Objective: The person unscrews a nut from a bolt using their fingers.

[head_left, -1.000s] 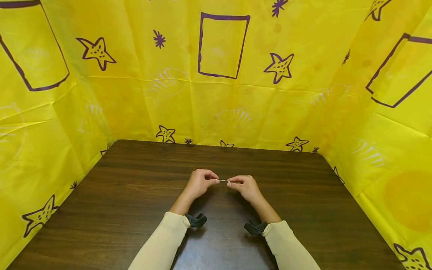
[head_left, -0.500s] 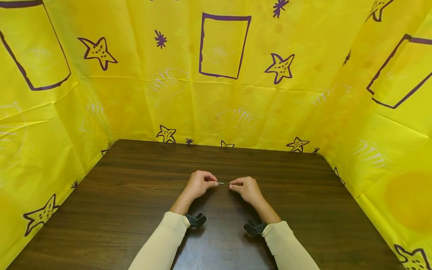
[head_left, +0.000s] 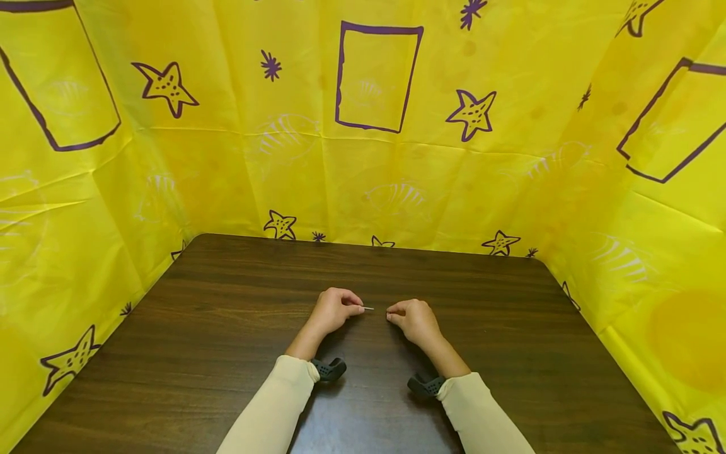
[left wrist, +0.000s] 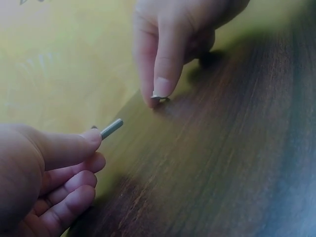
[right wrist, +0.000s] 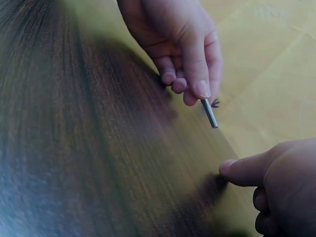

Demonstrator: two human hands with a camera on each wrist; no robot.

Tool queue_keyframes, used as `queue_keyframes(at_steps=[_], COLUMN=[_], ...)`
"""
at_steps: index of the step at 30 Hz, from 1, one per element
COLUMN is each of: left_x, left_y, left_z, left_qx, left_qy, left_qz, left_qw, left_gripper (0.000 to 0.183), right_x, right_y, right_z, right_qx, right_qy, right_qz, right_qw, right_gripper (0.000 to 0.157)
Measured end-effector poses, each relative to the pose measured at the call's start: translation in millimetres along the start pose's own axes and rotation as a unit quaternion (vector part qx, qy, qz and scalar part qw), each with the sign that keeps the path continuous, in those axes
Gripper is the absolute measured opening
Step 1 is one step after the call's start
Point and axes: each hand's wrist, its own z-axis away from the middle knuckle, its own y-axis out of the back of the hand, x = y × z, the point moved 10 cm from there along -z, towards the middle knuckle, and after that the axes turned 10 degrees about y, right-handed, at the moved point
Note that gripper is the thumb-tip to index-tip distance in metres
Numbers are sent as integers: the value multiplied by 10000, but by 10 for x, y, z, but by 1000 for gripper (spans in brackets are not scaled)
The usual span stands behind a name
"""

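Near the middle of the table in the head view, my left hand (head_left: pixel 334 310) pinches a thin grey metal rod (left wrist: pixel 111 128), like the shank of a bolt, between thumb and fingers. Its bare end points towards my right hand (head_left: pixel 416 320); the other end is mostly hidden in the grip. Thumb and forefinger of the right hand pinch a small flat metal piece (left wrist: pixel 159 97), of which only a bit shows below the thumb; its kind cannot be made out. A short gap separates the rod's tip from the right fingertips. Both hands are raised over the table.
The dark wood-grain table (head_left: pixel 238 271) stretches out on all sides of the hands. Yellow sheeting (head_left: pixel 363 164) with drawn starfish and fish hangs behind it and along both sides. Each wrist wears a black camera band (head_left: pixel 329 370).
The hands have drawn slightly apart, widening the gap between the rod's tip and the right fingertips. Both have come a little lower in the head view.
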Motion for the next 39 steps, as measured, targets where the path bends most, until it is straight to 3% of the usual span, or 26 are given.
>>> queue_keyframes(at_steps=[7,17,28,39], left_x=[4,-5,13,39], left_y=[-33,-44,-115,-164], left_z=[-13,0,-30,-51], left_qx=[14,-1,-112,-138], left_qy=[-33,23,60,-120], left_qz=[-85,-274,-292,-567], left_qw=[10000,9996,9995,9982], left_gripper=[5,7,9,12], right_x=[-3,-72,-3,20], right_y=[7,5,11,2], right_z=[28,37,49,19], right_qx=[41,222,81,-134], right_qy=[-96,146,30,81], right_qz=[153,345,254,44], right_qw=[9998,9991,9996,9999], right_gripper=[10,9,12,18])
